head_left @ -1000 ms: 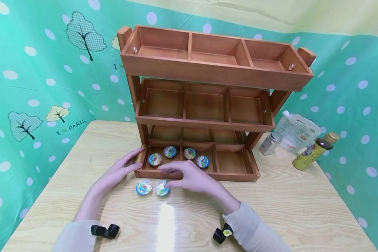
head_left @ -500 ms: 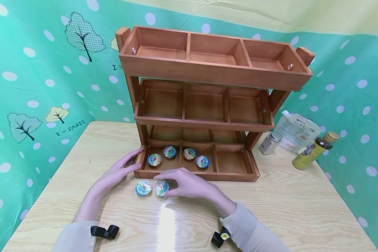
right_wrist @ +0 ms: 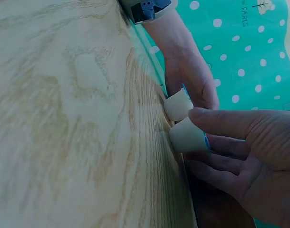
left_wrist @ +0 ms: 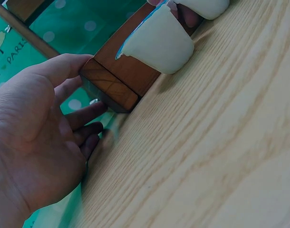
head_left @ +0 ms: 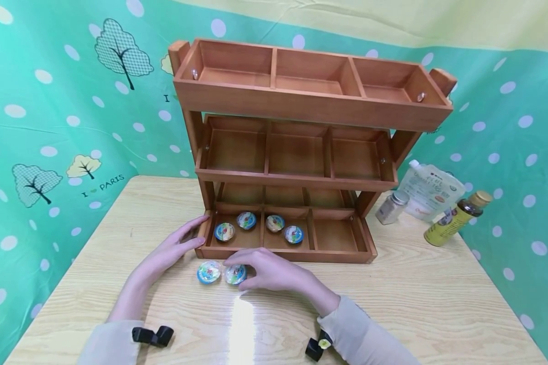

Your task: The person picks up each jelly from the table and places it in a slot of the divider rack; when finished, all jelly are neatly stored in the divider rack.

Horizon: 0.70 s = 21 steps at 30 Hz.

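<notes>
Cup (head_left: 235, 275) in right grip (head_left: 274, 271), second cup (head_left: 208, 272) beside, rack edge (head_left: 338, 256) just beyond

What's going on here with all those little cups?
Someone's right hand has its fingers around a cup on the table, with a neighbouring cup right beside it, to the left. The left hand touches the left end of the bottom tray of a shelf. Two more cups are in the tray's left part and two others in its middle part.
</notes>
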Motion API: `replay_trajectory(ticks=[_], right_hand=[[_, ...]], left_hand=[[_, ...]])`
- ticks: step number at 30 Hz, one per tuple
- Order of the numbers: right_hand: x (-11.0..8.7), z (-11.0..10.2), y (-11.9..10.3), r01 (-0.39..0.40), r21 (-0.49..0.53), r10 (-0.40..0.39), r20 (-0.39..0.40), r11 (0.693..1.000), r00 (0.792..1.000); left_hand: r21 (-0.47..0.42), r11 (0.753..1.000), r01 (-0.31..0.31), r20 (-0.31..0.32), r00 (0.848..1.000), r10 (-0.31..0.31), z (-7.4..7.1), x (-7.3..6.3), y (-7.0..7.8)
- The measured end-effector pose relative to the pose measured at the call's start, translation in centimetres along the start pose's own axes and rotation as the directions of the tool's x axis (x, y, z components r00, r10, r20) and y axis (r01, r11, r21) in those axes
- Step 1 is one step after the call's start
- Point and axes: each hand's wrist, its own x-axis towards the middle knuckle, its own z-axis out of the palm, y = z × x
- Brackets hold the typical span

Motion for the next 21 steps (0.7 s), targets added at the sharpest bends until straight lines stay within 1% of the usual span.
replay_trajectory(ticks=[4, 9, 14, 18, 21], right_hand=[[0.0, 0.1, 0.2, 0.009, 0.014, -0.009, -0.001, 1.0, 1.0], [0.0, 0.2, 0.4, 0.025, -0.002, -0.025, 0.003, 1.0, 1.0], [-0.1, -0.1, 0.2, 0.003, 0.011, -0.003, -0.002, 1.0, 1.0], [-0.6, -0.7, 0.1, -0.018, 0.049, 0.019, -0.016, 0.999, 1.0], [-1.1, -1.4, 0.1, -0.022, 0.127, 0.026, -0.031, 0.992, 0.999]], left_hand=[[-0.002, 1.0, -0.001, 0.001, 1.0, 0.001, 0.0, 0.0, 0.0], [0.0, 1.0, -0.002, 0.002, 1.0, 0.002, -0.1, 0.0, 0.0], [0.002, 1.0, -0.005, -0.005, 1.0, 0.005, -0.1, 0.0, 0.1], [0.008, 1.0, -0.017, -0.007, 1.0, 0.017, 0.0, 0.2, 0.0], [0.01, 1.0, -0.015, -0.012, 1.0, 0.015, 0.1, 0.2, 0.0]])
